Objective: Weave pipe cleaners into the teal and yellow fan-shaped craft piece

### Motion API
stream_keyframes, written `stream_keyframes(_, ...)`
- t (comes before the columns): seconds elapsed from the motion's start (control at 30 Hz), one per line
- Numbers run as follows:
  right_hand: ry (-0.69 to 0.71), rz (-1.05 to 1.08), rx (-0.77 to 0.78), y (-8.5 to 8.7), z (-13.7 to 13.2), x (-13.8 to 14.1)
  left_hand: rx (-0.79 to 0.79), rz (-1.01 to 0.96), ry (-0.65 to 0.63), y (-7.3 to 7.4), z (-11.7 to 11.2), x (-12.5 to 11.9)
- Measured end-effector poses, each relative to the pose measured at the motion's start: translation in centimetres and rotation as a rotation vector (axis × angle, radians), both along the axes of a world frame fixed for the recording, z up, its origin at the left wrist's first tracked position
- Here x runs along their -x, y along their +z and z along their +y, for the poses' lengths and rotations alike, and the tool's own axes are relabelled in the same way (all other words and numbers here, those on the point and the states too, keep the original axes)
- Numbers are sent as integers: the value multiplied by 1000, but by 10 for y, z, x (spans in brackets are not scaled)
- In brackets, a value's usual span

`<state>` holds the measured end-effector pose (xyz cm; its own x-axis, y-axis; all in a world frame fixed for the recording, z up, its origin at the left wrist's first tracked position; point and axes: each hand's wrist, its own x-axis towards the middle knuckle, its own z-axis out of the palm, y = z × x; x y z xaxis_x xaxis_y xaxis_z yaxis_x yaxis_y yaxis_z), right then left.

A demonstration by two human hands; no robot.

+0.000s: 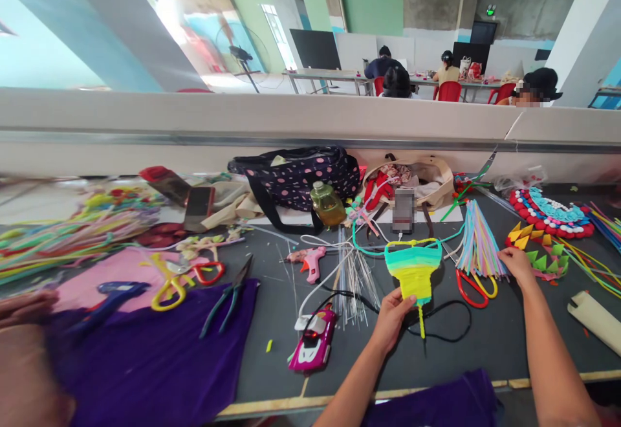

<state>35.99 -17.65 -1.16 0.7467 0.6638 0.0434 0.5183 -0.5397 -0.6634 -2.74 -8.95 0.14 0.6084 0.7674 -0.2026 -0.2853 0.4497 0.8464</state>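
My left hand (395, 314) pinches the lower part of a yellow and turquoise pipe-cleaner piece (412, 272). It is wide at the top and narrows to a thin yellow stem that hangs down. A turquoise strand leads off its upper edge. Over to the right, my right hand (518, 265) has its fingers closed at the lower right edge of a fanned bundle of pastel pipe cleaners (478, 239). The fingertips partly hide what they grip there. Just below the bundle lie scissors (471, 289) with red and yellow handles.
A pink glue gun (310, 262), a magenta car-shaped device (314, 343) and thin wires (356, 284) lie left of my hands. Pliers (227, 297) rest on purple cloth (160, 356). Another person's hand (26, 310) is at far left. Behind are a dark bag (295, 178) and a bottle (327, 204).
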Motion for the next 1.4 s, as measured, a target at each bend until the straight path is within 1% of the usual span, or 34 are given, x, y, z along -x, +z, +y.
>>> stream_keyframes(0.23,24,135,-127,9,-5,11,-1,-1,-7,-1,0,-1)
stream_keyframes(0.47,49,246,-204,8,-5,14,-3,-23,-5,-4,-1,-1)
stream_keyframes(0.9,-79,415,-251,15,-18,27,-22,8,-33,-5,1,1)
stream_keyframes(1.13,-19,522,-246,20,-38,39,7,-5,-27,-6,1,0)
stream_keyframes(1.3,77,597,-227,25,-47,53,-7,-25,-30,-9,3,0)
stream_keyframes(1.4,68,535,-258,25,-46,59,-7,-27,-35,-8,3,0)
